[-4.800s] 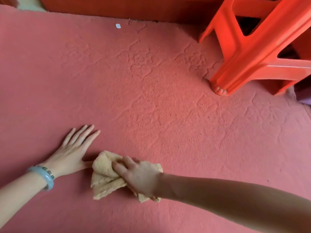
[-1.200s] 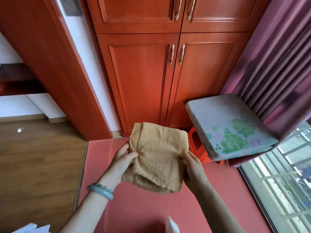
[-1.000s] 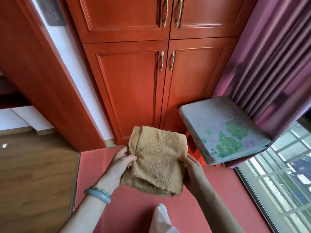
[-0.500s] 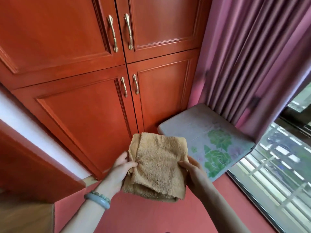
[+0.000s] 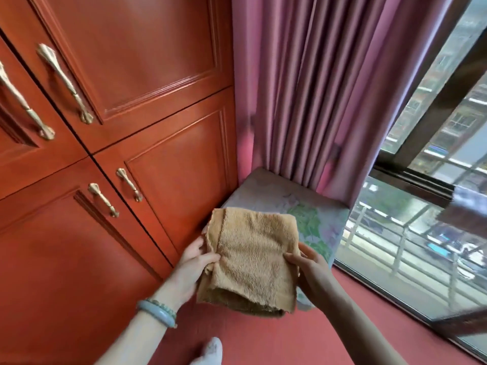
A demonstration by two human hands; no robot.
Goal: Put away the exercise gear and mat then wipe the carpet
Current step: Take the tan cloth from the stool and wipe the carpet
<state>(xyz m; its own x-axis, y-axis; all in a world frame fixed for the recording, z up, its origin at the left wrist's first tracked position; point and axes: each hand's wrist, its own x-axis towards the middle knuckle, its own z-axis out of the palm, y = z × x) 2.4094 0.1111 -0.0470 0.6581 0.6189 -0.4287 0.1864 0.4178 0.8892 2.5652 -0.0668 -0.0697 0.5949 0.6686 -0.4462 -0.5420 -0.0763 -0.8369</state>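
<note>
- tan terry cloth [image 5: 253, 259], folded into a rough square, held up off the floor at mid-frame in the head view, between both hands.
- left hand [image 5: 195, 264] grips the cloth's left edge: left thumb [image 5: 212, 257] lies across the front face, the other fingers are curled behind the fabric and mostly hidden.
- right hand [image 5: 312, 272] grips the right edge the same way: right thumb [image 5: 290, 258] pressed on the front, fingers wrapped behind. neither hand is slack, and both pinch the fabric.
- folded layers show along the cloth's left side and at the bottom, where a darker inner layer hangs just below the front flap.
- pale green bracelet [image 5: 158, 312] with a thin beaded band beside it, on the left wrist.
- red carpet [image 5: 329, 335] below the hands, running to the window frame on the right. the cloth is well above it, not touching.
- white-socked foot [image 5: 210, 350] at the bottom edge, standing on the carpet.
- red-brown wooden cabinet doors [image 5: 163, 180] fill the left half, all closed, with gold handles [image 5: 129, 184] in pairs at the door seams.
- mauve curtain [image 5: 316, 88] hangs in pleats right of the cabinet, its hem resting on a floral cushion [image 5: 319, 219].
- the cushion sits behind the cloth and is partly hidden by it.
- window [image 5: 421, 246] at right, with railings and a street beyond the glass, blurred.
</note>
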